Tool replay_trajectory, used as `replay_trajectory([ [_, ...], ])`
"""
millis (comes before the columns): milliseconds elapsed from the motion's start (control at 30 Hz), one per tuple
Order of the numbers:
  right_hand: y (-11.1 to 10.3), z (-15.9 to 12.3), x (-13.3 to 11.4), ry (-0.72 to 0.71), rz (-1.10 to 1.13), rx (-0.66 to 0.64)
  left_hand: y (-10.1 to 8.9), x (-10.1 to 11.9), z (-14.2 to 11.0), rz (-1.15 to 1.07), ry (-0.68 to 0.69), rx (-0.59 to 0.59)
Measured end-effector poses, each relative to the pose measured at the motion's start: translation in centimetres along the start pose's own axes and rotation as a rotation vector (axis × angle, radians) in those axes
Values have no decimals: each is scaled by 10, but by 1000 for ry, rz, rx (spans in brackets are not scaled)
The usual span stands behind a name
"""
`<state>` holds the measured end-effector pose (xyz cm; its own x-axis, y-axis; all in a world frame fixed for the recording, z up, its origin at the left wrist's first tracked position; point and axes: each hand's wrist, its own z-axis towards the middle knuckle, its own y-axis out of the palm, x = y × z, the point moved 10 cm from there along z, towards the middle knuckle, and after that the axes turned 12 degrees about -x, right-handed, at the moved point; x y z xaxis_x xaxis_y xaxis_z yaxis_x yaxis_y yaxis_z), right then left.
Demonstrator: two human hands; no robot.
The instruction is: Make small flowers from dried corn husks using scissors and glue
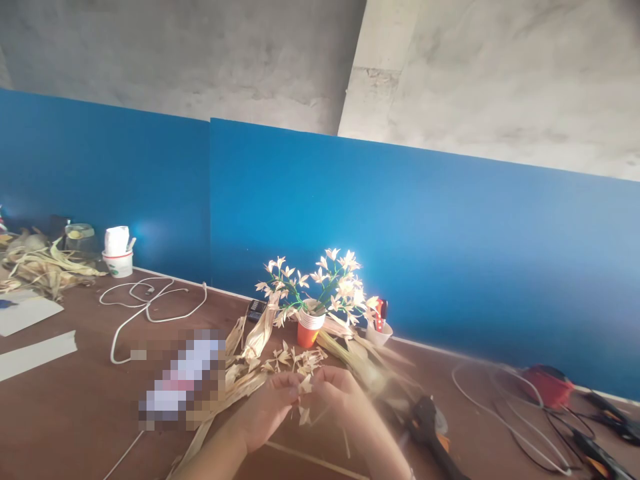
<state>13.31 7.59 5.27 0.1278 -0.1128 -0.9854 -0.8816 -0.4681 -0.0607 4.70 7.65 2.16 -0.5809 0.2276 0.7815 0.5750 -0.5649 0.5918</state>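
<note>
My left hand and my right hand meet over the brown table, fingers closed in a pinch. Between their fingertips is a small pale corn-husk flower; another pale husk piece hangs just below it. Just beyond my hands lies a loose group of similar husk flowers. Behind them stands an orange-and-white paper cup with green-stemmed husk flowers in it. Dried corn husks lie around the cup. How each finger grips the flower is partly hidden.
A black glue gun lies right of my right arm. Farther right are a red object, cables and more black tools. At left are a blurred-out item, a white cable, a white tub and a husk pile.
</note>
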Motion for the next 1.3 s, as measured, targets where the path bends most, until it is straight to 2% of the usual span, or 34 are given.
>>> replay_trajectory([
  [233,-4,-1,-13,-69,32,81,2,5,2,47,25,-12],
  [300,-5,-3,-15,-74,30,92,0,11,2,93,55,27],
  [467,7,-2,-4,13,113,-28,-14,24,-4,230,115,201],
  [567,12,-2,2,47,163,-39,-16,27,-6,283,127,235],
  [767,17,-1,2,80,182,-40,-12,27,-5,247,132,210],
  [1033,16,-1,-1,37,218,-32,-9,23,-6,168,104,192],
  [1200,14,-1,1,58,117,-2,-6,23,-6,138,108,166],
  [1300,14,0,1,53,55,-32,-6,20,-5,100,97,159],
])
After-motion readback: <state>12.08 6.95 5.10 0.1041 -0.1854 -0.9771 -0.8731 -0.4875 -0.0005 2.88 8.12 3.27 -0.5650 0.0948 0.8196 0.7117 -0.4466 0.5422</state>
